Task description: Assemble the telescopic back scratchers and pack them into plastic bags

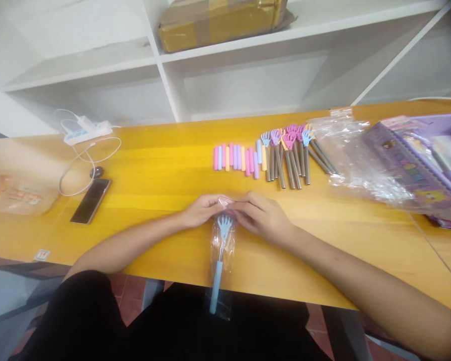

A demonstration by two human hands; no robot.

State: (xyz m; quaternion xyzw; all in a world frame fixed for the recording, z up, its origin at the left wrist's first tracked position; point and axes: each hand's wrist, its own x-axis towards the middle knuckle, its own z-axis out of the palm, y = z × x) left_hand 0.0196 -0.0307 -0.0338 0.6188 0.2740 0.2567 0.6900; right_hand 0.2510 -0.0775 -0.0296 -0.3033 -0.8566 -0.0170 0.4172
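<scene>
A light blue back scratcher [216, 281] with a hand-shaped head lies inside a clear plastic bag [230, 250], its handle end reaching past the table's front edge. My left hand [203, 209] pinches the bag's top from the left. On the other side, my right hand [262, 215] has its fingers closed on the same top end, just above the scratcher's head. Beyond my hands lies a row of pastel handle sleeves [237, 157] in pink, blue, yellow and purple. Right of them are several back scratcher heads on metal rods [293, 160].
Clear plastic bags [361, 160] are heaped at the right beside a purple printed box [409, 165]. At the left are a phone [90, 200], a white power strip [88, 131] with cables, and a plastic bag [18, 195]. White shelves behind hold a taped brown package [221, 22].
</scene>
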